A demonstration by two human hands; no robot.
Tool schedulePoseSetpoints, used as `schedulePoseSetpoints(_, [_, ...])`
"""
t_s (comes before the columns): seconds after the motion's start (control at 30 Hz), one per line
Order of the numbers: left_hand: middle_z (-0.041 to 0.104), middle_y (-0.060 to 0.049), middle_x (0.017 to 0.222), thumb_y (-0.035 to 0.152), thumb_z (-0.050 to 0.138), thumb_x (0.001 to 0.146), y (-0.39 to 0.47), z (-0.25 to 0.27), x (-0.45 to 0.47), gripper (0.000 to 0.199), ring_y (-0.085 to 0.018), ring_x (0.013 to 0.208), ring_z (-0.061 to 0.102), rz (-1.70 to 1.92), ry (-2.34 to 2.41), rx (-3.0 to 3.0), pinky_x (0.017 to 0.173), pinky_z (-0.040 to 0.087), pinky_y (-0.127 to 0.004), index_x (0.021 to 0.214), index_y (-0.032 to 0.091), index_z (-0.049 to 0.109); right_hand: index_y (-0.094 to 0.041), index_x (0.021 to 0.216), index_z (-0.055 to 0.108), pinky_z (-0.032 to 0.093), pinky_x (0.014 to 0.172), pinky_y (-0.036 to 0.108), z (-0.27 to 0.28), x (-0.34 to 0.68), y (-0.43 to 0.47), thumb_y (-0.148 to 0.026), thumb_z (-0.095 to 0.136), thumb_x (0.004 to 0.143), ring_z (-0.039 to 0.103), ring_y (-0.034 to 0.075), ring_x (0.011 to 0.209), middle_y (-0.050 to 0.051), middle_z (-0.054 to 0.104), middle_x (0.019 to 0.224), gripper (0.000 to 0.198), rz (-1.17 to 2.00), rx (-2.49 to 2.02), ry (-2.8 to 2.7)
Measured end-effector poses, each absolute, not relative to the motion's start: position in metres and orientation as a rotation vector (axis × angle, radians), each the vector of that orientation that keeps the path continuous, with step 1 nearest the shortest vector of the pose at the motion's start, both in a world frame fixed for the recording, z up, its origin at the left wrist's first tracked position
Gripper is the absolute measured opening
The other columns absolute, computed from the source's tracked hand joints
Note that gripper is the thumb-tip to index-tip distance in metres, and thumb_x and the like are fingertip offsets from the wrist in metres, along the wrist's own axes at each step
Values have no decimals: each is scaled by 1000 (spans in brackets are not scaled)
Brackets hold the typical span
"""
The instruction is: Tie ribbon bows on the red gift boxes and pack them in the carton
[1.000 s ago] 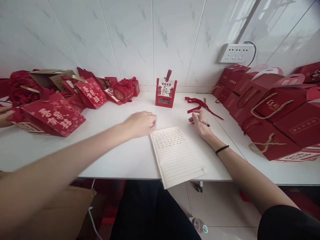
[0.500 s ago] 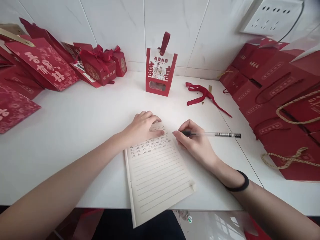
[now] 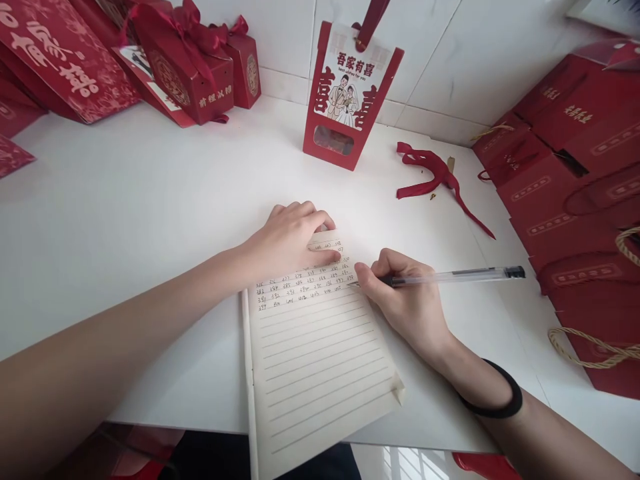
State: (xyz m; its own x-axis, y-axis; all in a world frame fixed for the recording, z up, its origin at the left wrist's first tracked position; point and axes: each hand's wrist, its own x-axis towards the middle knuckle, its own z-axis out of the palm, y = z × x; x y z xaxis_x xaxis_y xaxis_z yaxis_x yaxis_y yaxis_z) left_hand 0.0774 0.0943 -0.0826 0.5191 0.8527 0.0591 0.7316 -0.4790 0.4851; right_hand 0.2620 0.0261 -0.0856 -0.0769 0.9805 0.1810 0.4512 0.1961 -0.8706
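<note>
Your left hand (image 3: 293,237) presses flat on the top of the cream lined paper notebook (image 3: 313,347), while your right hand (image 3: 407,300), at its right edge, grips a clear plastic pen (image 3: 450,276), tip on the page.

Clear plastic pen (image 3: 450,276), matt paper notebook (image 3: 315,360)

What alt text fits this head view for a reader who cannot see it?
A right hand holds a pen with its tip on a lined notebook, while the left hand presses the page's top. Red gift boxes and a loose red ribbon lie on the white table.
</note>
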Motion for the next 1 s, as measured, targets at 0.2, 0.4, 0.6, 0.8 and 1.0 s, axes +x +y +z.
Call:
schedulePoseSetpoints(0.2, [51, -1, 97, 51, 60, 73, 94, -82, 79, 38, -22, 99, 47, 426, 1307, 2352, 91, 30, -36, 97, 21, 56, -18, 54, 28, 21, 42, 20, -85, 261, 27, -25, 54, 77, 25, 9, 47, -5, 28, 49, 36, 810, -1420, -1685])
schedulePoseSetpoints(0.4, [51, -1, 97, 52, 60, 72, 94, -82, 79, 39, -22, 99, 47, 418, 1319, 2349, 91, 30, -37, 96, 22, 56, -18, 54, 26, 19, 42, 21, -85, 260, 28, -23, 52, 75, 23, 9, 47, -5, 26, 49, 33, 773, -1449, -1711])
schedulePoseSetpoints(0.6, [51, -1, 96, 52, 59, 73, 95, -86, 78, 38, -21, 99, 47, 448, 1312, 2361, 91, 30, -36, 97, 22, 56, -18, 54, 25, 18, 41, 21, -84, 259, 28, -22, 51, 74, 22, 9, 46, -5, 25, 48, 33, 784, -1450, -1701])
schedulePoseSetpoints(0.8, [51, -1, 96, 52, 59, 73, 95, -86, 78, 39, -21, 98, 47, 441, 1312, 2358, 91, 30, -36, 97, 22, 56, -18, 54, 25, 20, 40, 21, -85, 260, 26, -22, 51, 75, 24, 9, 46, -5, 26, 48, 33, 777, -1468, -1677])
schedulePoseSetpoints(1.0, [51, -1, 96, 53, 58, 73, 95, -87, 77, 39, -22, 98, 47, 455, 1305, 2359, 90, 30, -36, 97, 22, 56, -18, 54, 27, 22, 41, 21, -85, 261, 26, -22, 51, 76, 25, 9, 45, -5, 28, 49, 33, 772, -1490, -1655])
